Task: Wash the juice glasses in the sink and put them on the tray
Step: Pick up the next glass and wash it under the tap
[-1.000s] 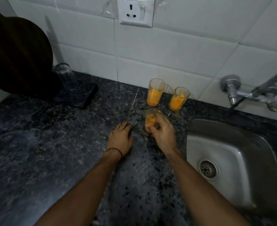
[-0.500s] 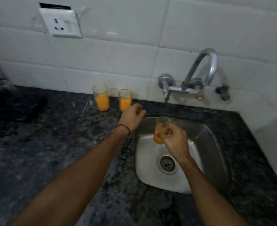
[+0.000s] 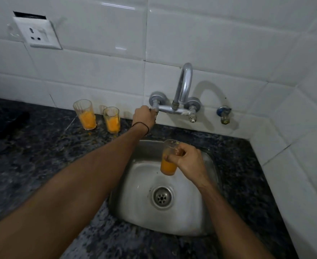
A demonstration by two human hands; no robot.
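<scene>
Left hand [image 3: 143, 116]: now gripping the left tap handle [image 3: 155, 108].
Right hand [image 3: 188, 161]: still holds the glass [image 3: 168, 165], upright, over the sink [image 3: 139, 202].

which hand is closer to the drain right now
Right. The right hand holds a glass over the sink, just up and right of the drain; the left hand grips the tap, beyond the sink's far rim.
</scene>
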